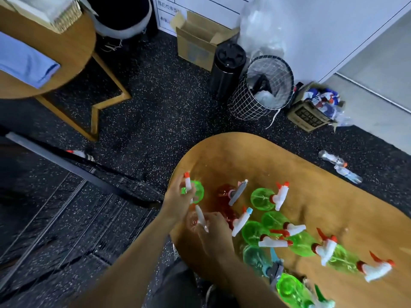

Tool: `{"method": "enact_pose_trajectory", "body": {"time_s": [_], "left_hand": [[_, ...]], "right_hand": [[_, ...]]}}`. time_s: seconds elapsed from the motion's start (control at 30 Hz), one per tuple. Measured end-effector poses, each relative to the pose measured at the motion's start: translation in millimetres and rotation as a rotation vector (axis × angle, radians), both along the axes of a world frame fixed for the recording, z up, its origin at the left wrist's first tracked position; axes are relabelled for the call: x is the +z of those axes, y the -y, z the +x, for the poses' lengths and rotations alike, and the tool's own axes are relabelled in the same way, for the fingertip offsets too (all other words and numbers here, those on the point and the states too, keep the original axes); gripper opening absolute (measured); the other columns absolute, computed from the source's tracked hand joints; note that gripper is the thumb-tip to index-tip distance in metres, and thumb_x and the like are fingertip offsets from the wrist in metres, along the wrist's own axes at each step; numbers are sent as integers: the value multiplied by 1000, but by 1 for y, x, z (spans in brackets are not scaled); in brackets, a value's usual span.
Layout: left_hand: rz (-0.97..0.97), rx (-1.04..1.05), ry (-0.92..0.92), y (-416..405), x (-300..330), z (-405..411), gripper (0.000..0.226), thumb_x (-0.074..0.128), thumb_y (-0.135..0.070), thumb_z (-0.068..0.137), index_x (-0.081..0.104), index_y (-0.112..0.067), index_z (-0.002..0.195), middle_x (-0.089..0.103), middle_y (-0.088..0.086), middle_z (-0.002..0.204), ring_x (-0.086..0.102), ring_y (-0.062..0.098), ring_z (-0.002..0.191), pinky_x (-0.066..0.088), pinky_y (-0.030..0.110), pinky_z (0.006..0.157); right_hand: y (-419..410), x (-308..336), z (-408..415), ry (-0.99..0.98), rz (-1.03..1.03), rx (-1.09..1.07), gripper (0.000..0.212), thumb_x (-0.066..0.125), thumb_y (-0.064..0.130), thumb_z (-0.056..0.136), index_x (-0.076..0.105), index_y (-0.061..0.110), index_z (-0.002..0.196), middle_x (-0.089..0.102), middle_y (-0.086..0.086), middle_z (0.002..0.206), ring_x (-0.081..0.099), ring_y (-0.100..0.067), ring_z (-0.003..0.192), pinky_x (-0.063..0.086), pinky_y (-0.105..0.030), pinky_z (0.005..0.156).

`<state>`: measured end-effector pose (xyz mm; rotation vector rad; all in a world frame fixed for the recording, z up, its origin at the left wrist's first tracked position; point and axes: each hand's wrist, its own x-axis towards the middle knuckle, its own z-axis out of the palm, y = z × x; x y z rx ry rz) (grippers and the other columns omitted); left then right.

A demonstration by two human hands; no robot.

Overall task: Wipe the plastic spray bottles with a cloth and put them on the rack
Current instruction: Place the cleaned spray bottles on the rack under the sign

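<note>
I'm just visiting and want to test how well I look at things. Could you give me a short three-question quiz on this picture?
1. True or false: the left hand holds a green spray bottle at the near-left end of the wooden table.
2. What stands on the floor beyond the table? A) a white wire basket B) a ladder C) a bicycle
3. Fill in: the right hand grips the white ____ of a reddish bottle.

Key: 1 true; 2 A; 3 sprayer head.
</note>
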<state>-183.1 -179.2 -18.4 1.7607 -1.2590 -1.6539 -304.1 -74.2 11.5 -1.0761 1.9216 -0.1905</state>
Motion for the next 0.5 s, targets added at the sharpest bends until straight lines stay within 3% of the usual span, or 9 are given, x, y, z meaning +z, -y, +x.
{"method": "enact_pose_trajectory", "body": {"time_s": [0.07,0.13,0.17,0.2,0.3,0.33,0.43,0.5], "left_hand": [[-33,-26,80,-13,4,8,47,69,-25,101,55,-28,145,68,0,126,67,19,116,58,47,101],[0,-7,81,-24,2,13,45,70,-24,100,56,-32,142,71,-5,121,69,19,115,57,49,102],[-47,83,78,-48,31,14,44,71,-22,100,57,-33,140,73,-6,116,71,19,110,58,50,100],[-51,106,58,-54,30,16,43,72,-21,99,58,-32,138,74,-6,112,72,18,104,59,46,97],[-78,114,96,-67,42,21,43,72,-11,100,57,-25,138,72,-4,105,68,4,92,53,16,79],[-90,156,77,-79,53,25,44,72,-10,100,57,-26,137,72,-2,102,69,3,88,53,14,75],[-173,289,3,-120,94,46,39,71,-7,100,58,-24,132,75,10,93,75,12,80,58,24,75],[-234,325,11,-138,109,60,36,71,-5,100,59,-22,130,75,13,88,72,6,74,55,18,71]], "right_hand": [[-3,0,-2,-5,-30,-10,17,62,37,93,71,23,92,66,7,99,61,-12,86,40,-30,74],[-6,1,-6,23,-28,-29,16,62,37,96,71,23,97,61,7,102,58,-13,91,41,-32,78],[-15,30,-15,31,-65,37,16,63,35,98,71,23,104,58,8,105,56,-13,95,43,-33,82],[-17,28,-20,28,-77,37,19,66,34,97,70,20,109,58,7,107,56,-13,98,45,-35,86],[-15,32,-31,56,-167,-18,23,75,34,90,69,18,106,64,6,103,63,-12,93,54,-40,86],[-19,43,-30,74,-209,3,23,74,34,90,69,19,106,65,5,101,65,-12,90,55,-40,84],[-31,68,-24,176,-325,78,31,68,47,84,73,22,102,65,7,96,68,-14,87,57,-43,83],[-29,82,-17,277,-343,89,29,69,50,82,74,28,100,67,9,95,72,-15,87,59,-46,83]]}}
